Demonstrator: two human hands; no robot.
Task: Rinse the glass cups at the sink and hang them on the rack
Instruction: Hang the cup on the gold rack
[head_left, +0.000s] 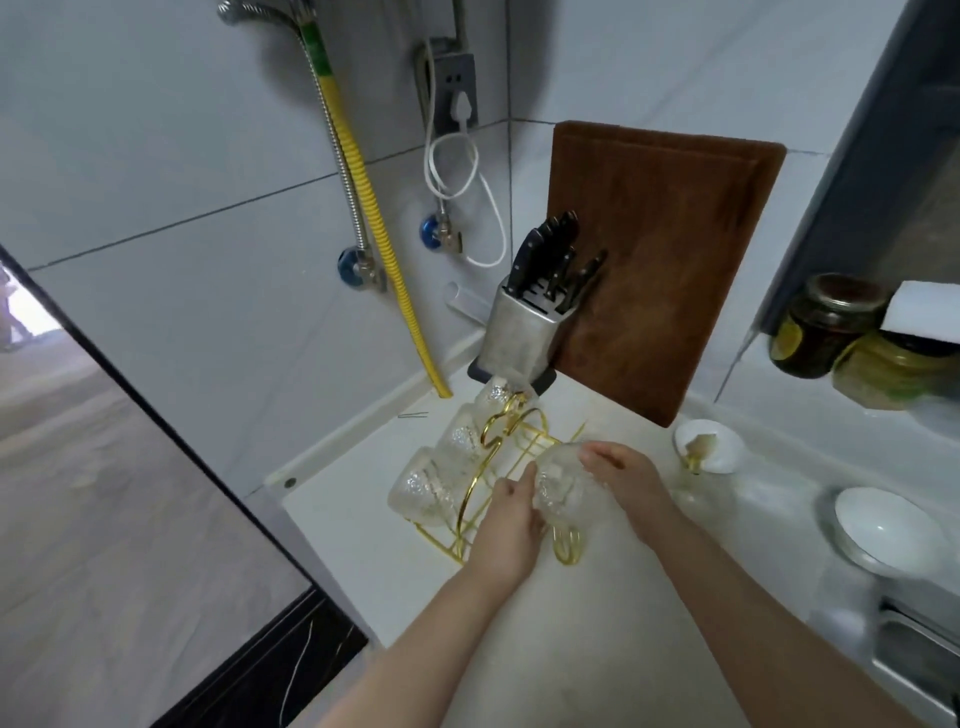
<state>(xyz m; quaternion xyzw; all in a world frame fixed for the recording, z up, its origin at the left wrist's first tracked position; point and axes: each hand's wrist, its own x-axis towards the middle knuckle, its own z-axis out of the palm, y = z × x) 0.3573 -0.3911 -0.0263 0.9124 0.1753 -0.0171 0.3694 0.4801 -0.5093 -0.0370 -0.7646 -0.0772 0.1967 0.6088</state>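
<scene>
A gold wire rack (496, 431) stands on the white counter (363, 525). Three textured glass cups hang along its left side: one at the front (423, 486), one in the middle (460, 434) and one at the back (496, 392). Both my hands hold another textured glass cup (563, 486) with a gold handle over the rack's right side. My left hand (506, 525) holds its left side. My right hand (626, 480) grips it from the right and above.
A steel knife block (524, 325) and a brown cutting board (660, 260) stand behind the rack. A small white dish (709, 447) and a white bowl (891, 532) sit to the right. The sink's edge (914, 654) shows at lower right; jars (826, 325) stand on a shelf.
</scene>
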